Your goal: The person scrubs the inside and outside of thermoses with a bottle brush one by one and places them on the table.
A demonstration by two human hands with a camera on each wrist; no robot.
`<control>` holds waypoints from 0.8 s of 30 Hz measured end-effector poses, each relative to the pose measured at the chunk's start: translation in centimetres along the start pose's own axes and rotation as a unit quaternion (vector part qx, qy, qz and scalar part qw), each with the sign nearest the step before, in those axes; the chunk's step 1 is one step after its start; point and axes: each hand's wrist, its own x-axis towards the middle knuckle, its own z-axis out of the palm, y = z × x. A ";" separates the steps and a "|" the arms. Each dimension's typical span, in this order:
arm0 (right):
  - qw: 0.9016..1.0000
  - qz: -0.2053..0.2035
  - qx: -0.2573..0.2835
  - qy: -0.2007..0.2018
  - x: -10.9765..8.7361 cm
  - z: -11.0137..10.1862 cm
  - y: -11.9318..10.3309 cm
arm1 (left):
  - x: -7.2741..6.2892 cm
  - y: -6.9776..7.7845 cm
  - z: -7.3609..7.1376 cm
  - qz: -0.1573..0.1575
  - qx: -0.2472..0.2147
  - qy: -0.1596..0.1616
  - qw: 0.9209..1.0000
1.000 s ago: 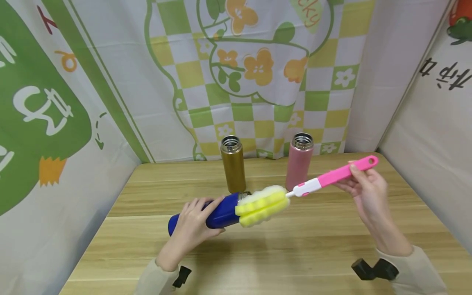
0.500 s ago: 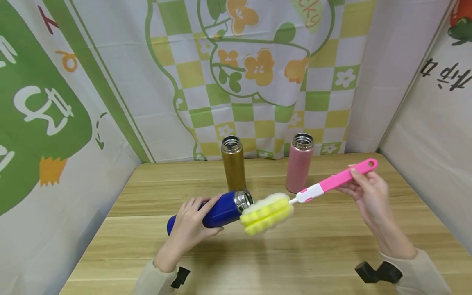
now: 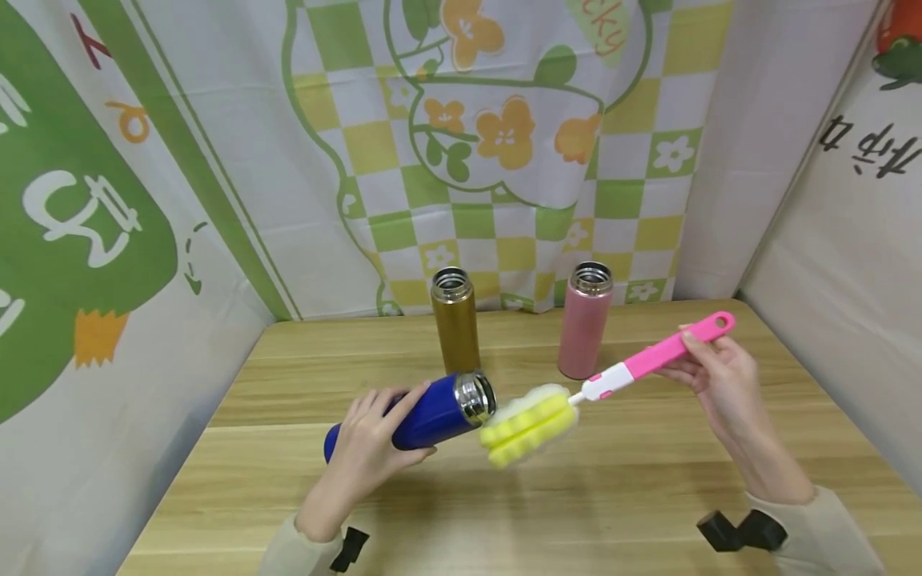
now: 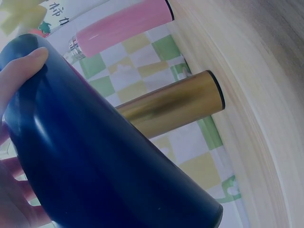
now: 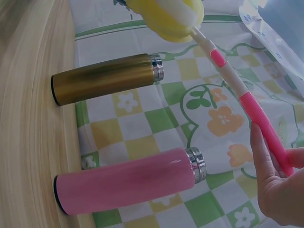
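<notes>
In the head view my left hand (image 3: 370, 436) grips a blue vacuum flask (image 3: 435, 412), which is tilted with its uncapped steel mouth toward the right. Between the thumb and fingers of my right hand (image 3: 723, 376) is the pink handle of a bottle brush (image 3: 655, 358). Its yellow and white sponge head (image 3: 533, 424) hangs just outside the flask's mouth, slightly lower and to the right. The left wrist view shows the blue flask (image 4: 95, 142) large, thumb across it. From the right wrist, the pink handle (image 5: 266, 128) is seen pinched near its end.
Behind the hands, a gold flask (image 3: 456, 328) and a pink flask (image 3: 585, 324) stand upright and uncapped on the wooden table (image 3: 576, 504). A patterned cloth (image 3: 504, 224) hangs at the table's back edge, with printed cloth walls on both sides.
The brush's sponge head has moved down and to the right, away from the blue flask's mouth, which now shows fully. My left hand and the flask have shifted slightly left.
</notes>
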 end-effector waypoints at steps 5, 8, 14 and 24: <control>1.000 0.001 -0.009 0.020 0.2 -0.2 0.1 | 0.0 0.2 -0.2 0.007 -0.003 0.010 1.000; 0.999 0.003 -0.010 0.032 0.4 -0.2 0.0 | 0.2 0.2 -0.3 0.008 -0.007 0.014 1.000; 0.999 0.011 -0.003 0.043 0.6 -0.1 -0.2 | 0.3 0.2 -0.5 0.012 -0.010 0.017 1.000; 0.998 -0.014 0.018 0.065 0.8 0.1 -0.3 | 0.5 0.3 -0.7 0.020 -0.016 0.017 1.000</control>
